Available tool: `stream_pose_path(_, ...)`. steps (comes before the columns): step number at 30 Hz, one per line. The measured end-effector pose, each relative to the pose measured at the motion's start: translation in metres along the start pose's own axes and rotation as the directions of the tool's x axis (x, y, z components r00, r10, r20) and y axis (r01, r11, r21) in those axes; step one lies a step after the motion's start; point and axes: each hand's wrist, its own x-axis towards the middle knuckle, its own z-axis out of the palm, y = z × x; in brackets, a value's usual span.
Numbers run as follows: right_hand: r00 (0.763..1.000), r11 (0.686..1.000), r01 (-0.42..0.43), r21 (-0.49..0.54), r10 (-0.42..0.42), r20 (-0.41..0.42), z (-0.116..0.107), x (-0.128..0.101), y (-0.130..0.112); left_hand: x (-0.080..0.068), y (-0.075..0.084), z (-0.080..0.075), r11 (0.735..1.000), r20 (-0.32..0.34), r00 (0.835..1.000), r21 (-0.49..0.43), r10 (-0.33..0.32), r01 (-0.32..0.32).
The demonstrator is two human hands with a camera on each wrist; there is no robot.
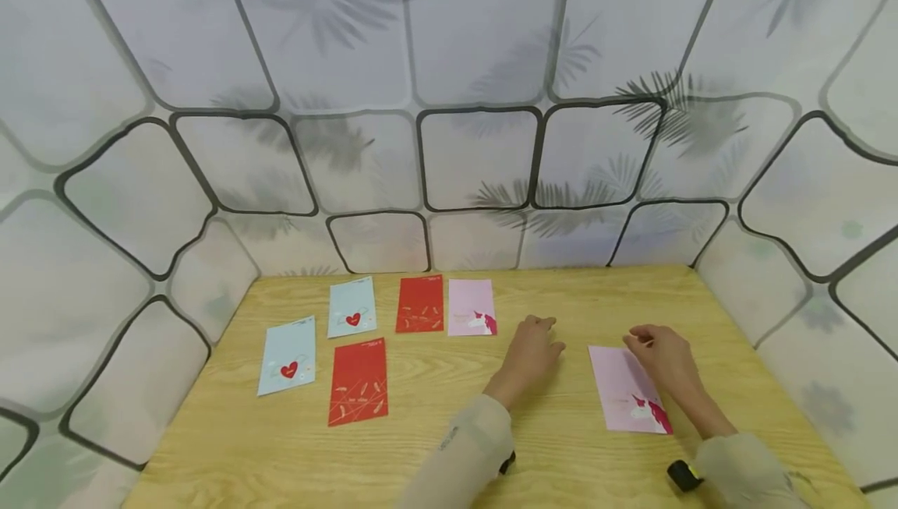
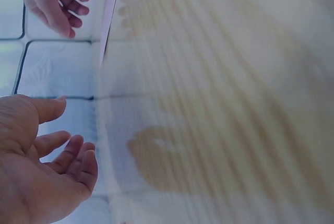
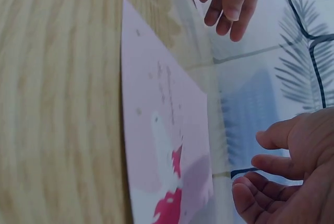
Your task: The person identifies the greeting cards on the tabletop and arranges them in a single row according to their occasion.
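Observation:
A pink card with a unicorn (image 1: 620, 388) lies at the right of the table. Over its upper right part hovers my right hand (image 1: 665, 361), fingers loosely bent; in the right wrist view a gap separates this hand (image 3: 292, 172) from the card (image 3: 156, 109). My left hand (image 1: 528, 359) is above the wood between that card and a second pink unicorn card (image 1: 471, 306) farther back. Seen in the left wrist view, the left hand (image 2: 52, 161) has relaxed fingers and holds nothing.
Left of the hands lie two red cards, one at the back (image 1: 419, 304) and one nearer (image 1: 358, 383). Farther left are two light blue heart cards, one behind (image 1: 352, 302) and one in front (image 1: 288, 349). Patterned fabric walls (image 1: 477, 158) enclose the table's (image 1: 281, 454) back and sides.

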Motion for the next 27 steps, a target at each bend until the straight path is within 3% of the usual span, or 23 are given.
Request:
stream_pose_path(6,0.998,0.998,0.063,0.029,-0.062,-0.032,0.007,0.004,-0.016,-0.004,-0.021,-0.021,1.0,-0.065,0.998,-0.013,0.018,-0.019)
stream_pose_path(15,0.996,0.988,0.084,0.128,-0.084,-0.004,0.027,0.019,-0.046,-0.011,-0.052,-0.059,0.998,-0.176,0.984,-0.063,0.018,-0.029)
stream_pose_path(20,0.992,0.972,0.123,0.198,-0.126,0.002,0.041,0.029,-0.063,-0.012,-0.069,-0.077,0.994,-0.22,0.975,-0.105,-0.016,-0.008)
stream_pose_path(27,0.985,0.957,0.158,0.243,-0.169,0.026,0.063,0.043,-0.078,-0.012,-0.094,-0.102,0.985,-0.232,0.97,-0.17,-0.067,0.027)
